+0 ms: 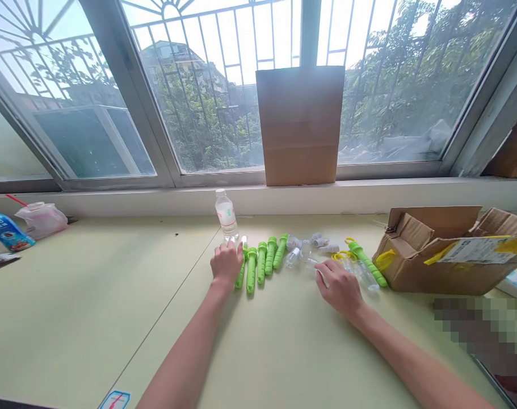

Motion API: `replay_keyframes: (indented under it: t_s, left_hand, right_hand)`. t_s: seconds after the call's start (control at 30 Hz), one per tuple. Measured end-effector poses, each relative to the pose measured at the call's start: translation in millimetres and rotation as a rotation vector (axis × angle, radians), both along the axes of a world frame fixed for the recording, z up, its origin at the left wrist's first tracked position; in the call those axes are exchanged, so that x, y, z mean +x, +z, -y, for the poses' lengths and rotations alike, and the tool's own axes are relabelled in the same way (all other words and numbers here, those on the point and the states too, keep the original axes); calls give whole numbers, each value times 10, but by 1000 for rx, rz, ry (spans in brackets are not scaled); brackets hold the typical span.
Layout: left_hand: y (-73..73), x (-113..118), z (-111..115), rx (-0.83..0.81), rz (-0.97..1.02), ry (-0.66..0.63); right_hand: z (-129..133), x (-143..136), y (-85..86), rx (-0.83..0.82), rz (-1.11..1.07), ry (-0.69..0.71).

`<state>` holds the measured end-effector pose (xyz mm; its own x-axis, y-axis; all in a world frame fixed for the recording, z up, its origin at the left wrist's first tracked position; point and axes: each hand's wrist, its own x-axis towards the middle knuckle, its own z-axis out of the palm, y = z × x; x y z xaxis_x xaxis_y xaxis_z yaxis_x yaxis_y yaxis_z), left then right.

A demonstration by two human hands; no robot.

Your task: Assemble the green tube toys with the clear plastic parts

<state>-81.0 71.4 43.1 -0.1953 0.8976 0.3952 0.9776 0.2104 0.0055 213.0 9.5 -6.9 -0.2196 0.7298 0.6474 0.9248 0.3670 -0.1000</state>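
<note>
My left hand (pixel 227 264) is closed at the left end of a row of green ribbed plastic sticks (pixel 261 264). Its thumb rests against the leftmost green stick (pixel 240 277), whose upper part is partly covered, with a small white piece (pixel 244 241) at the far end. On the right, my right hand (pixel 340 286) has curled fingers at a small clear plastic tube (pixel 311 262); the fingertips hide part of it. Beyond it lie loose clear and whitish plastic pieces (pixel 293 257). Yellow rings (pixel 342 256) and another green stick (pixel 371 267) lie beside the right hand.
A water bottle (pixel 226 215) stands just beyond my left hand. An opened cardboard box (pixel 411 275) is at the right, and a cardboard sheet (pixel 301 128) leans on the window. At far left are a blue pouch (pixel 5 230) and a pinkish bag (pixel 43 218).
</note>
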Motion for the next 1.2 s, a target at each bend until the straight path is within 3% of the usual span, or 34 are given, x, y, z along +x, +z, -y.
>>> replay_keyframes:
  t_s: [0.2, 0.4, 0.8, 1.0, 1.2]
  left_hand:
    - [-12, 223, 82, 40, -60, -155]
    - [-97, 521, 223, -119, -85, -194]
    - [-92, 504, 247, -307, -46, -162]
    - [-85, 497, 256, -231, -77, -177]
    - [-39, 593, 321, -36, -91, -208]
  right_hand:
    - [-11, 1, -14, 6, -4, 7]
    - [-13, 5, -28, -12, -5, 2]
    - [-3, -11, 1, 10, 4, 12]
    - [3, -10, 10, -5, 3, 17]
    - [3, -13, 8, -10, 2, 13]
